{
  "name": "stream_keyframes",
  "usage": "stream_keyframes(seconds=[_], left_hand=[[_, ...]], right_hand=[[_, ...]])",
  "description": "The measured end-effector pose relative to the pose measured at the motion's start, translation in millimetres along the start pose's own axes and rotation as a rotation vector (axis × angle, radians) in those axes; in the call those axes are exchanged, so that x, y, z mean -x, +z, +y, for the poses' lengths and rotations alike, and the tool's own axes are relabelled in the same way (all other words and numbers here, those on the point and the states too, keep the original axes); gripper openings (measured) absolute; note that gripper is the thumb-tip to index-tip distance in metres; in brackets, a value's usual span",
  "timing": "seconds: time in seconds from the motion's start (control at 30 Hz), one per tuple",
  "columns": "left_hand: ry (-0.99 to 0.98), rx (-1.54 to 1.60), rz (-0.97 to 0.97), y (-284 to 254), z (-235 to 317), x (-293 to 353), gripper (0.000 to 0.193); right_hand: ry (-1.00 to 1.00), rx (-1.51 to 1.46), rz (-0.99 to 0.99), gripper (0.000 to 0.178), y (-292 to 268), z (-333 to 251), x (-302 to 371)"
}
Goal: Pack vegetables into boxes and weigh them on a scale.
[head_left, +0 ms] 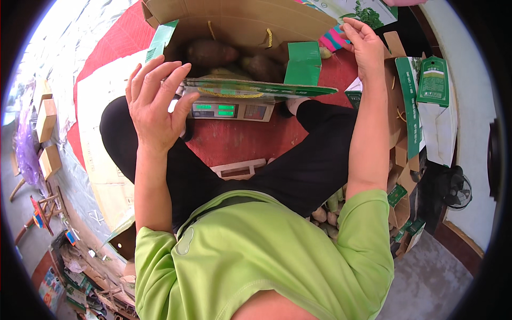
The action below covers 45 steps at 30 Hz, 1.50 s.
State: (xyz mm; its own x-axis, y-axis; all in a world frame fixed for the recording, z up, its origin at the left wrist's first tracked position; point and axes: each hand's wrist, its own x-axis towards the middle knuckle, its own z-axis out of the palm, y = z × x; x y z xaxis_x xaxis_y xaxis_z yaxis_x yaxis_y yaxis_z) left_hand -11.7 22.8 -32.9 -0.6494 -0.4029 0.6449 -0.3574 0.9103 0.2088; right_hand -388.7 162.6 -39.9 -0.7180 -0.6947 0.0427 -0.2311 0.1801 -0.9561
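Observation:
An open cardboard carton (250, 15) with yellow rope handles sits on a digital scale (256, 112) with a lit green display. Inside it lie large dark brown roots or tubers (210, 52), partly in shadow. Its green side flap (303, 63) is folded outward, and the front flap (314, 90) stretches toward me. At the carton's front left corner my left hand (157, 98) is open, fingers spread by the edge; whether it touches is unclear. My right hand (364, 50) is raised beyond the right side, fingers apart and apparently bare, near a pink-and-blue striped fabric (333, 38).
My crossed legs in black trousers (314, 138) flank the scale on a red mat (224, 141). Further green and white cartons (421, 117) stand at right, near a black fan (457, 189). Pale tubers (325, 216) lie beside my right thigh. Flattened cardboard (104, 138) spreads at left.

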Motion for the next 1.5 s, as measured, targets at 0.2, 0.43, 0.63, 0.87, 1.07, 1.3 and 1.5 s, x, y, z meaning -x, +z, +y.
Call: stream_keyframes(seconds=[0.2, 0.43, 0.63, 0.87, 1.07, 1.3, 1.5], left_hand=[[-0.01, 0.001, -0.01, 0.7, -0.3, -2.8, 0.041], [-0.013, -0.029, -0.055, 0.5, 4.3, -6.8, 0.043], [-0.025, -0.123, -0.222, -3.8, 19.1, -17.3, 0.049], [0.151, -0.153, -0.543, -3.7, 8.1, -42.2, 0.023], [0.197, -0.025, -0.787, -3.7, 0.6, -64.8, 0.011], [0.247, 0.089, -0.702, -4.3, -20.2, -65.5, 0.011], [0.182, 0.081, -0.599, -28.4, -63.7, -64.9, 0.009]], right_hand=[[0.001, 0.003, 0.053, 0.034, 3.5, -2.0, -8.7], [-0.077, -0.051, 0.086, 0.032, 37.0, -33.0, -2.3], [-0.559, 0.495, 0.03, 0.04, 55.4, -37.0, -11.3], [-0.362, 0.725, -0.186, 0.031, 69.2, -51.3, -15.4], [-0.443, 0.836, -0.22, 0.02, 73.4, -48.5, -25.1], [-0.441, 0.82, -0.237, 0.016, 85.6, -68.4, -23.1], [-0.448, 0.926, -0.35, 0.017, 112.3, -117.5, -35.7]])
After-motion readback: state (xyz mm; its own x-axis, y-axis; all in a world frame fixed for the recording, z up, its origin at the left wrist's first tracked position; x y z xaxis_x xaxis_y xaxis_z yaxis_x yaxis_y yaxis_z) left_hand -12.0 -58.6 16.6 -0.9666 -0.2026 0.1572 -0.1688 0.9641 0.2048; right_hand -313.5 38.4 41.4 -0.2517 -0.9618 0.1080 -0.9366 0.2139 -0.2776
